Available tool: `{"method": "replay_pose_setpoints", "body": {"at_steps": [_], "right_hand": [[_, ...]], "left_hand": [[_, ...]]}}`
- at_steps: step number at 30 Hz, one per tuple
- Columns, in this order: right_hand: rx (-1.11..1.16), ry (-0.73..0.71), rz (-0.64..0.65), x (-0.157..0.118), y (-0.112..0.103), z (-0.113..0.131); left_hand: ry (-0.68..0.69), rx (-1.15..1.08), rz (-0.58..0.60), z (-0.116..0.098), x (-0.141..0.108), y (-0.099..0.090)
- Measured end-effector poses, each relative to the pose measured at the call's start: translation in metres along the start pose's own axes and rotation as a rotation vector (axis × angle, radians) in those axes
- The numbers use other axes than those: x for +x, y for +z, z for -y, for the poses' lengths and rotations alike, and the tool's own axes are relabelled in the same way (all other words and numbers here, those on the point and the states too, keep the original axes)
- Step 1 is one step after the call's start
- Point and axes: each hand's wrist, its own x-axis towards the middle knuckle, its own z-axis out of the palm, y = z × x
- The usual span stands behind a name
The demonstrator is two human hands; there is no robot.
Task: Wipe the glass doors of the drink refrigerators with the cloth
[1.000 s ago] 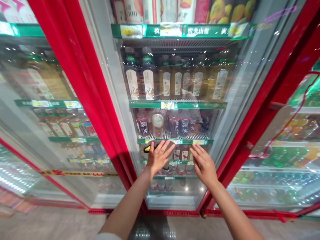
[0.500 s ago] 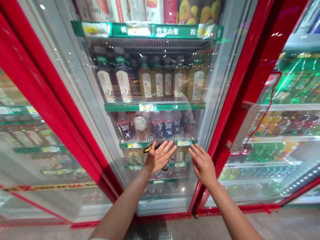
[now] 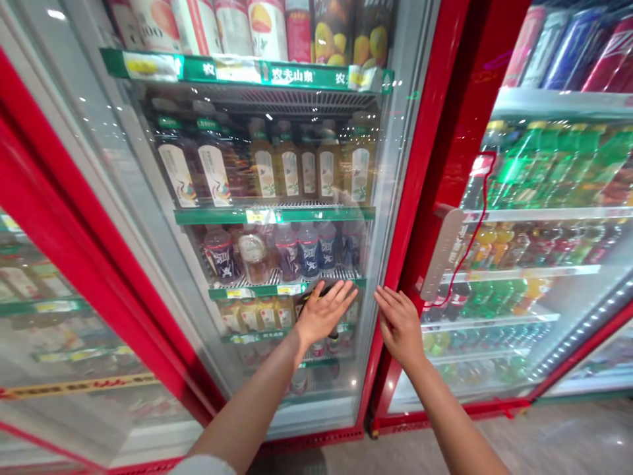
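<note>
Dark grey pad or cloth (image 3: 329, 288) with black-and-yellow edging: right under my left hand (image 3: 324, 313), in front of the cooler's glass door (image 3: 316, 414). Mostly covered by palm and fingers, so exact type unclear. Left hand spread, palm toward the glass, pad between the two; can't confirm how hard it's pressing, or if it's gripped at all.

Step, as I read it: working the pad against the glass. From here the next move should call for a flat palm, even contact and room before the red post (image 3: 432, 119) to the right.

Right hand (image 3: 401, 323): just right of the pad, well short of overlapping it. Fingers close together, slightly bent, tips toward the door's right edge. No object visible in it; can't tell if it touches the frame.

Further out: dark-labelled bottles (image 3: 307, 251) behind the glass, above my left hand. Grey door handle (image 3: 442, 254) up and right of my right hand, red cord (image 3: 467, 251) beside it.
</note>
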Motion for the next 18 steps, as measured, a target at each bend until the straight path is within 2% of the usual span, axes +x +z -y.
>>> {"method": "replay_pose_setpoints", "body": {"at_steps": [2, 3, 6, 7, 9, 10, 15, 16, 18], "right_hand": [[0.011, 0.005, -0.002, -0.001, -0.006, -0.003], [0.016, 0.010, -0.007, -0.001, -0.009, -0.003], [0.025, 0.032, -0.029, 0.001, -0.017, -0.004], [0.027, 0.037, -0.037, 0.001, -0.019, -0.004], [0.031, 0.038, -0.050, -0.001, -0.023, -0.003], [0.033, 0.037, -0.056, -0.002, -0.024, -0.003], [0.053, 0.047, -0.065, -0.012, -0.030, -0.005], [0.061, 0.048, -0.067, -0.013, -0.031, -0.005], [0.078, 0.054, -0.078, -0.011, -0.032, -0.005]], "left_hand": [[-0.003, 0.028, 0.040, -0.001, -0.009, -0.003], [-0.043, 0.026, 0.059, 0.001, -0.004, -0.006], [-0.234, -0.031, 0.069, 0.012, 0.036, -0.016], [-0.256, -0.051, 0.054, 0.015, 0.049, -0.017], [-0.222, -0.067, 0.029, 0.015, 0.061, -0.015], [-0.171, -0.063, 0.019, 0.013, 0.058, -0.013], [0.093, -0.022, 0.066, 0.001, 0.016, -0.004], [0.116, -0.034, 0.095, 0.002, 0.017, -0.007], [0.107, -0.077, 0.139, 0.008, 0.036, -0.014]]}}
